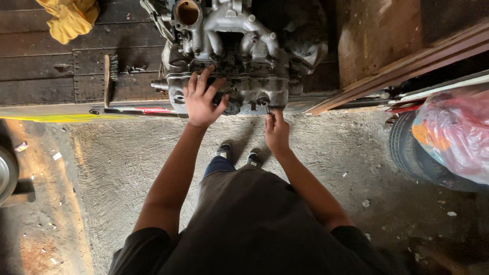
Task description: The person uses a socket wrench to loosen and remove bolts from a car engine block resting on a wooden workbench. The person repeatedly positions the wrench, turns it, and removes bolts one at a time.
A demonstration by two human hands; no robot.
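A: Near end first: person stands on the concrete floor (pixel 153 163), shoes (pixel 239 154) pointing at the bench edge, both arms reaching forward and up the picture.

B: Right hand?

A: Right hand (pixel 276 133) is closed narrow around a small dark tool (pixel 267 108), fingers pinched on its shank. Tip sits at a fitting on the front face of the engine (pixel 229 66). Wrist is straight, forearm in line with the tool, probably so force goes along its axis.

B: Socket or driver?

A: Can't tell, too small and dark.

B: Left?

A: Left hand (pixel 201 99) is spread wide, palm flat on the engine's front cover, fingers fanned upward. Holds nothing. Looks like a brace to steady the block against the right hand's work. Elbow slightly bent.

B: Where's the engine?

A: On the dark wooden bench (pixel 46 66), front face flush with the near edge, which keeps the fitting within reach. Intake manifold (pixel 239 25) on top, further back.

B: Anything else around?

A: Wire brush (pixel 109 76) and loose bolts (pixel 133 69) left of the engine, well apart from the hands. Yellow cloth (pixel 69 18) at far left. Tyre (pixel 415 153) with a pink plastic bag (pixel 453 135) at right.
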